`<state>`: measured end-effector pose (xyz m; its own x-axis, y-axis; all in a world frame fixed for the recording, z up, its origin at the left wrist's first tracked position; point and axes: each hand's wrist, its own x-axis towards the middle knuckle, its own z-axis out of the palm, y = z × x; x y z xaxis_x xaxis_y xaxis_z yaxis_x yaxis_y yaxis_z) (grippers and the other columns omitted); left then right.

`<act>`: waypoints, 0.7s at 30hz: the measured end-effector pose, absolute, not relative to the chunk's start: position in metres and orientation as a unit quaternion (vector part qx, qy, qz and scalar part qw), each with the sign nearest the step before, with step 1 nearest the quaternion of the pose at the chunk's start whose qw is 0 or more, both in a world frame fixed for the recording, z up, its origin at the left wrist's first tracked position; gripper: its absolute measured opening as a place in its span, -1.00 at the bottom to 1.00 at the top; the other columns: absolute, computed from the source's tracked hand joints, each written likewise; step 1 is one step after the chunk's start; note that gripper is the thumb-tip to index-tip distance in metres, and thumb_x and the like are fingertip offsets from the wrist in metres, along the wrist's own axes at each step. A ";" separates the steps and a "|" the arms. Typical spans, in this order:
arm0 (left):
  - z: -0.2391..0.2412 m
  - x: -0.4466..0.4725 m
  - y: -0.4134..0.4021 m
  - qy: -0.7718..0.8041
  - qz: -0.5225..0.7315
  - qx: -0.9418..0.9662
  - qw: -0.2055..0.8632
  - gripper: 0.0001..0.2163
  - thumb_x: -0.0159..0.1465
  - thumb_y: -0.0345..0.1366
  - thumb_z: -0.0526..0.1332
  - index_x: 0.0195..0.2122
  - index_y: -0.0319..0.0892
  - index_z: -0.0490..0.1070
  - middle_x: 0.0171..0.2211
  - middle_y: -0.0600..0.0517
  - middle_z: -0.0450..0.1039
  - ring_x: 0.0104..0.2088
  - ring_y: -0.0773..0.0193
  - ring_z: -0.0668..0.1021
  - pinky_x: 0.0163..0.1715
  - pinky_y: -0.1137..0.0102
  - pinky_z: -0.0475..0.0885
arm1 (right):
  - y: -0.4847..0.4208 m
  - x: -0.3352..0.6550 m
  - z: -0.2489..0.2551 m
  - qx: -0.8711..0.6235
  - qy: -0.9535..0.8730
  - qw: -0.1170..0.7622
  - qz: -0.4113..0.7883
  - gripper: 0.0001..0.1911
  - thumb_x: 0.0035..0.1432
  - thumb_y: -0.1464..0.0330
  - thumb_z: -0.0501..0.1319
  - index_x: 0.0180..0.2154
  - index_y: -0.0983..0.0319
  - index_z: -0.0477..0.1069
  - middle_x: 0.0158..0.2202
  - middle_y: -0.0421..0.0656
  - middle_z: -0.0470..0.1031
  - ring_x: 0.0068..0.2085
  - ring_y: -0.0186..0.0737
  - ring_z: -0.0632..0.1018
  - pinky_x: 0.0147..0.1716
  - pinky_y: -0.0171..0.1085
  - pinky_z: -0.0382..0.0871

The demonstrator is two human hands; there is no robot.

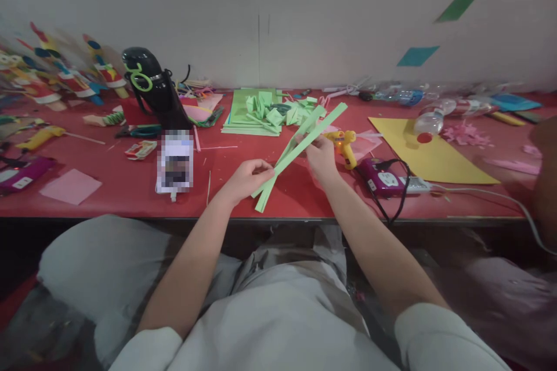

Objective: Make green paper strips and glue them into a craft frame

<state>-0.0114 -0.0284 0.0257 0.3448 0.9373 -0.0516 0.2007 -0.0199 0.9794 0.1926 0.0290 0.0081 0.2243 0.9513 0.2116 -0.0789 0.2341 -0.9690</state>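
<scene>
Light green paper strips (pixel 322 127) lie crossed between my two hands, slanting from lower left to upper right above the red table (pixel 243 200). My left hand (pixel 249 179) pinches the strips near their lower end, thumb and fingers together. Farther up, my right hand (pixel 321 157) is closed on them from behind, its fingertips partly hidden by the paper. Just right of that hand lies a yellow hot glue gun (pixel 344 145). Behind the strips sits a pile of folded light green paper pieces (pixel 261 105) on a stack of green sheets (pixel 232 122).
At left stand a phone (pixel 174 161), a black bottle (pixel 154 87), a pink paper square (pixel 71 186) and another yellow glue gun (pixel 41 138). At right are a purple power strip (pixel 380 178) with cables, a yellow sheet (pixel 452 156), plastic bottles (pixel 429 122) and another person's arm (pixel 546 168).
</scene>
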 end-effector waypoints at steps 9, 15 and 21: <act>0.035 -0.014 -0.034 0.462 0.327 0.611 0.554 -0.80 0.35 -0.16 0.21 -0.28 -0.17 0.28 -0.21 -0.10 0.58 -0.45 0.33 0.60 -0.48 0.44 0.46 | 0.033 0.207 0.009 -0.419 -0.375 0.692 0.453 -0.79 -0.08 0.27 0.37 -0.42 0.15 0.38 -0.45 -0.26 0.50 -0.41 -0.31 0.54 -0.34 -0.26 0.56; 0.029 -0.027 -0.029 0.460 0.322 0.640 0.524 -0.81 0.38 -0.22 0.17 -0.07 -0.12 0.20 -0.45 0.12 0.46 -0.59 0.39 0.51 -0.59 0.49 0.38 | 0.028 0.203 0.013 -0.395 -0.393 0.655 0.510 -0.81 -0.07 0.32 0.39 -0.38 0.15 0.43 -0.42 -0.29 0.51 -0.43 -0.36 0.53 -0.30 -0.29 0.54; 0.031 -0.026 -0.033 0.449 0.279 0.642 0.556 -0.81 0.38 -0.14 0.16 -0.14 -0.16 0.29 -0.45 0.11 0.39 -0.59 0.36 0.55 -0.61 0.49 0.43 | 0.033 0.203 0.014 -0.415 -0.356 0.640 0.541 -0.81 0.05 0.20 0.28 -0.34 0.17 0.42 -0.41 -0.20 0.55 -0.39 -0.23 0.57 -0.27 -0.17 0.56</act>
